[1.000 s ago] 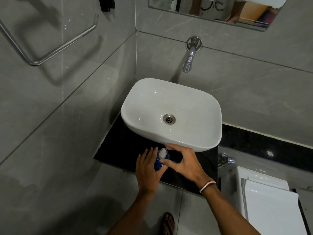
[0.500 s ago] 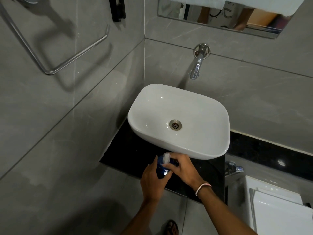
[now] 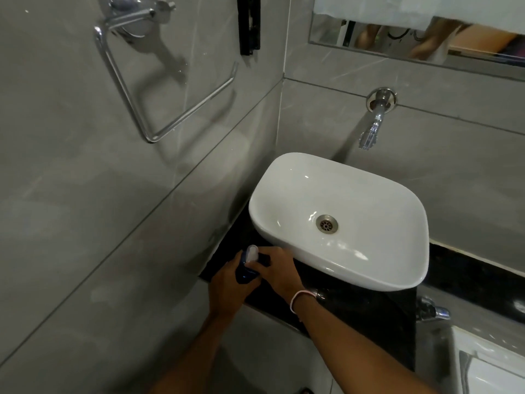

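A small blue bottle (image 3: 246, 273) with a white cap (image 3: 251, 253) stands on the black counter (image 3: 366, 314), just left of the front of the white basin (image 3: 338, 220). My left hand (image 3: 227, 282) wraps round the bottle's body from the left. My right hand (image 3: 277, 268) reaches in from the right and its fingers close round the bottle's top by the cap. Most of the bottle is hidden between the two hands.
A chrome tap (image 3: 373, 120) juts from the back wall above the basin. A chrome towel ring (image 3: 159, 100) hangs on the left wall. A mirror (image 3: 417, 32) is at the top right, a white toilet cistern (image 3: 488, 362) at the lower right, with a chrome valve (image 3: 433, 309) beside it.
My left hand went from lying flat beside the bottle to wrapping round it. My right hand stayed at the cap. The view has shifted, so the basin now sits further right.
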A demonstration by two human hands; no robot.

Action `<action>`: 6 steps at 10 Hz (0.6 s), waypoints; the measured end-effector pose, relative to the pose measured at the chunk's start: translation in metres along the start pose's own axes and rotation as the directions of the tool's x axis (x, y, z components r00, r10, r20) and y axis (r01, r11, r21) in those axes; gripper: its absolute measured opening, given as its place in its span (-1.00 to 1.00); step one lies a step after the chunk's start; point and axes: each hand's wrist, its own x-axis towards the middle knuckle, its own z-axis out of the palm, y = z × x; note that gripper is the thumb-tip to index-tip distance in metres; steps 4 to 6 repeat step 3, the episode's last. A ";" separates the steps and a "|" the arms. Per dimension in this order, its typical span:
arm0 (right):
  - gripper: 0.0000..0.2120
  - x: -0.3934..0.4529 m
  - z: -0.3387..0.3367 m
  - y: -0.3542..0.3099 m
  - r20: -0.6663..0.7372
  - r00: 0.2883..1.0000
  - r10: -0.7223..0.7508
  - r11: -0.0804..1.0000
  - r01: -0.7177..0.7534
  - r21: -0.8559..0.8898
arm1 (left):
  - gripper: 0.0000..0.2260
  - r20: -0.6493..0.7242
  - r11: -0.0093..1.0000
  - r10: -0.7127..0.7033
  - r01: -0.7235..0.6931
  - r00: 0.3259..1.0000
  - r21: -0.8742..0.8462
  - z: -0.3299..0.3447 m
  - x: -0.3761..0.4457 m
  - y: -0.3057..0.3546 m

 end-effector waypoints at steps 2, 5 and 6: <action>-0.86 0.015 0.015 -0.003 0.016 1.000 0.008 0.999 -0.007 -0.031 | -0.31 -0.022 0.998 0.059 -0.059 0.998 0.019 -0.015 0.012 -0.011; -0.64 0.008 0.010 -0.001 -0.018 1.000 0.012 0.991 -0.015 -0.131 | -0.18 -0.058 0.996 0.080 -0.078 0.995 0.040 -0.015 0.010 -0.010; -0.64 0.008 0.010 -0.001 -0.018 1.000 0.012 0.991 -0.015 -0.131 | -0.18 -0.058 0.996 0.080 -0.078 0.995 0.040 -0.015 0.010 -0.010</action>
